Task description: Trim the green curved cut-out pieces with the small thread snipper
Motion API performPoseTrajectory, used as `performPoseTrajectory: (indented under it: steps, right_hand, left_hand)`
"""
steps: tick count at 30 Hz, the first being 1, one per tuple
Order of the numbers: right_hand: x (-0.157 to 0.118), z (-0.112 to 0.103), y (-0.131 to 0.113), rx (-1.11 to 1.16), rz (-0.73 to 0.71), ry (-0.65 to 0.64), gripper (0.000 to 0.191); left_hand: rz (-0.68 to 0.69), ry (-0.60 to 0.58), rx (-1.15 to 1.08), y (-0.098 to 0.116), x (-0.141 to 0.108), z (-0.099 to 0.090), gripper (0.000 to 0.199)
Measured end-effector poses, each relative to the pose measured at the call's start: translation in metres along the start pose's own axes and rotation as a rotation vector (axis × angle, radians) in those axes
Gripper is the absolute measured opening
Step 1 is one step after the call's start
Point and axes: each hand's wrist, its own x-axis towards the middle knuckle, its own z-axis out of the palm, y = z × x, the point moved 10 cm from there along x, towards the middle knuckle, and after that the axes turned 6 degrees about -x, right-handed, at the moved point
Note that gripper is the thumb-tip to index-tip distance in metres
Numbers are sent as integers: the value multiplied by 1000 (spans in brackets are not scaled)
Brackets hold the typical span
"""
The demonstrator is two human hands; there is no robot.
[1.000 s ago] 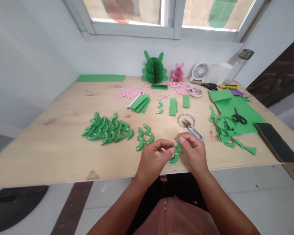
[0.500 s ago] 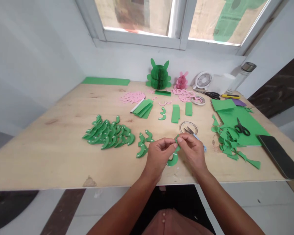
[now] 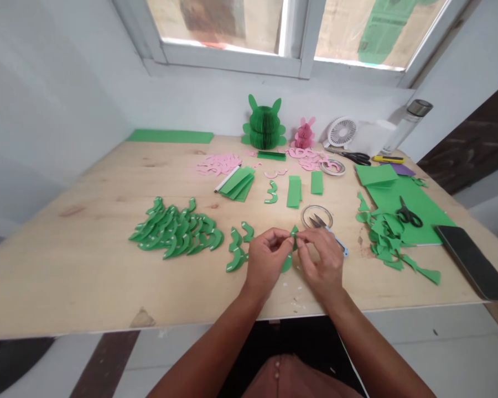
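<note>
Both my left hand (image 3: 269, 260) and my right hand (image 3: 322, 257) pinch a small green paper cutout (image 3: 288, 264) between thumb and fingertips, low over the table's front part. Its curved lower part hangs below my fingers; the middle is hidden by them. Left of my left hand lie a few wavy green cutouts (image 3: 235, 258) with short white strips on them. Farther left is a large heap of the same wavy cutouts (image 3: 176, 229). Beside my right hand lie scissors with a blue handle (image 3: 341, 246), their blades over a roll of tape (image 3: 302, 220).
Green scraps (image 3: 385, 235), black scissors (image 3: 409, 212) on green paper (image 3: 429, 226) and a phone (image 3: 468, 260) lie at right. Folded green strips (image 3: 294, 191) and pink cutouts (image 3: 219, 164) lie farther back. A green honeycomb figure (image 3: 264, 128), a pink one (image 3: 304, 136) and a fan (image 3: 342, 132) stand by the wall.
My right fingers have shifted on the green cutout, and its tip now points up between my hands. The view has moved slightly.
</note>
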Motion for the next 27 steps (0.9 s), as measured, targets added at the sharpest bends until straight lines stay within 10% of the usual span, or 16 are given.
performPoseTrajectory:
  steps: [27]
  right_hand:
    - [-5, 8, -3, -235, -54, -6, 9]
  left_hand:
    - [526, -3, 602, 32, -18, 6, 8]
